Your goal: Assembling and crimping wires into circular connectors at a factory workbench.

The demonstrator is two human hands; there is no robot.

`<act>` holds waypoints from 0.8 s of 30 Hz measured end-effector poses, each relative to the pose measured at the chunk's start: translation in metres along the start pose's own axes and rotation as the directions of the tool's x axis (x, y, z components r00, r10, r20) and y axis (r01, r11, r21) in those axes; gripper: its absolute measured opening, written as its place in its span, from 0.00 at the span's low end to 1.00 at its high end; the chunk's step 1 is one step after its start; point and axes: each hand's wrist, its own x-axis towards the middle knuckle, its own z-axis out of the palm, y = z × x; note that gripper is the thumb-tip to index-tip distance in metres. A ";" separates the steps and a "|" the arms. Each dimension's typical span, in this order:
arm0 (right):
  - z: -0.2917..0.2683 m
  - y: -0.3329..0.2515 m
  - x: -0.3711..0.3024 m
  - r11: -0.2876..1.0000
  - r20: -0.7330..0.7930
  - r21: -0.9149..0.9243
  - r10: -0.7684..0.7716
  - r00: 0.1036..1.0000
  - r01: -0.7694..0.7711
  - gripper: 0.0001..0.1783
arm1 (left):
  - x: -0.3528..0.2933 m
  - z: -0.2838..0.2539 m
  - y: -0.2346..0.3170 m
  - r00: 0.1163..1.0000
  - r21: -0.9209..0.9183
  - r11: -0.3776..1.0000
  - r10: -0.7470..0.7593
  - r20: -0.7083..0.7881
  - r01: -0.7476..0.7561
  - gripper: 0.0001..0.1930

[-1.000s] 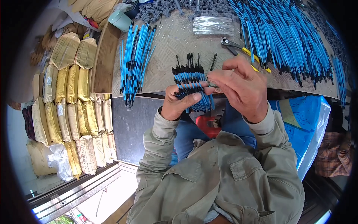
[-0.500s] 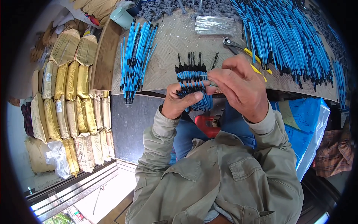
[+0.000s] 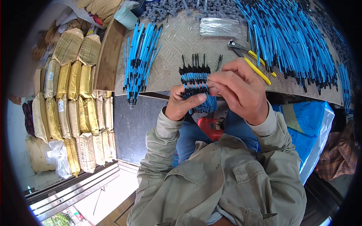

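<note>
My left hand (image 3: 177,105) is closed around a bundle of thin blue rods with black ends (image 3: 195,78), just off the table's front edge. Its thumb presses across the near part of the bundle, and black tips stand up in a row at the far side. At the bundle's right edge, my right hand (image 3: 243,88) is pinched shut, thumb against forefinger. Whatever sits between those fingertips is too small or hidden to name. A pair of nippers with yellow handles (image 3: 257,69) lies on the table just beyond my right hand.
A bunch of similar blue rods (image 3: 140,60) lies at the table's left, a large pile (image 3: 290,45) at the right. Cut silvery wires (image 3: 220,27) and grey plastic parts (image 3: 162,11) lie farther back. A green cup (image 3: 126,17) stands far left. Stacked sacks (image 3: 71,101) line the left.
My right fingertips have drawn in slightly toward the bundle's edge and stay pinched. The left hand keeps its hold. The whole view has shifted a little.
</note>
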 end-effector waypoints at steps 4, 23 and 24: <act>0.004 0.000 -0.002 0.986 -0.043 0.144 0.091 0.995 -0.084 0.11 | -0.001 -0.005 -0.009 0.999 0.029 0.999 0.040 -0.030 -0.039 0.14; -0.005 0.000 -0.002 0.997 0.058 0.046 0.054 0.997 -0.056 0.14 | -0.002 -0.001 -0.011 0.993 -0.060 0.995 0.080 -0.089 -0.085 0.14; -0.005 -0.001 -0.002 0.998 0.055 0.038 0.053 0.997 -0.055 0.15 | -0.001 0.000 -0.011 0.990 -0.036 0.993 0.108 -0.087 -0.111 0.14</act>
